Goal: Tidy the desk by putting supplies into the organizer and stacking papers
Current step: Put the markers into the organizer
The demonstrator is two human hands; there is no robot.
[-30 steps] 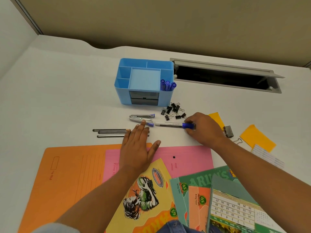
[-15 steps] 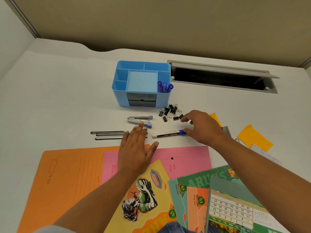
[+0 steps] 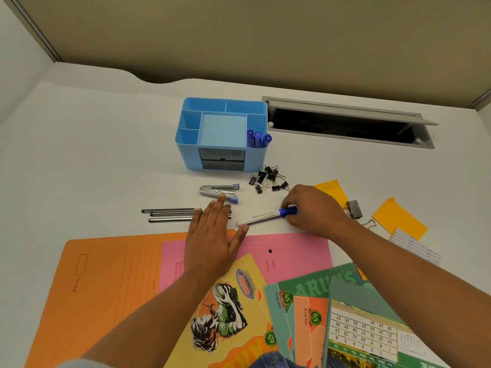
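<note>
A blue organizer [image 3: 223, 158] stands mid-desk with three blue-capped markers [image 3: 257, 138] in its right slot. A white marker with a blue cap [image 3: 261, 217] lies on the desk; my right hand [image 3: 316, 211] pinches its capped end. My left hand [image 3: 212, 235] lies flat, fingers spread, over the right ends of three dark pencils [image 3: 170, 215]. A silver stapler [image 3: 219, 192] lies just beyond its fingertips. Several black binder clips [image 3: 268, 179] sit right of the stapler. An orange folder [image 3: 106, 285], a pink folder [image 3: 292, 256] and notebooks [image 3: 239, 314] lie nearest me.
A cable slot with an open grey flap [image 3: 345, 126] is set into the desk behind the organizer. A large binder clip [image 3: 354, 208], yellow sticky notes [image 3: 398, 219] and a white label sheet [image 3: 414, 248] lie at the right. A partition wall stands behind.
My right hand let the marker lie for a moment near the binder clips, then came back and pinched its blue cap. The marker now points toward my left thumb. My left hand stayed put.
</note>
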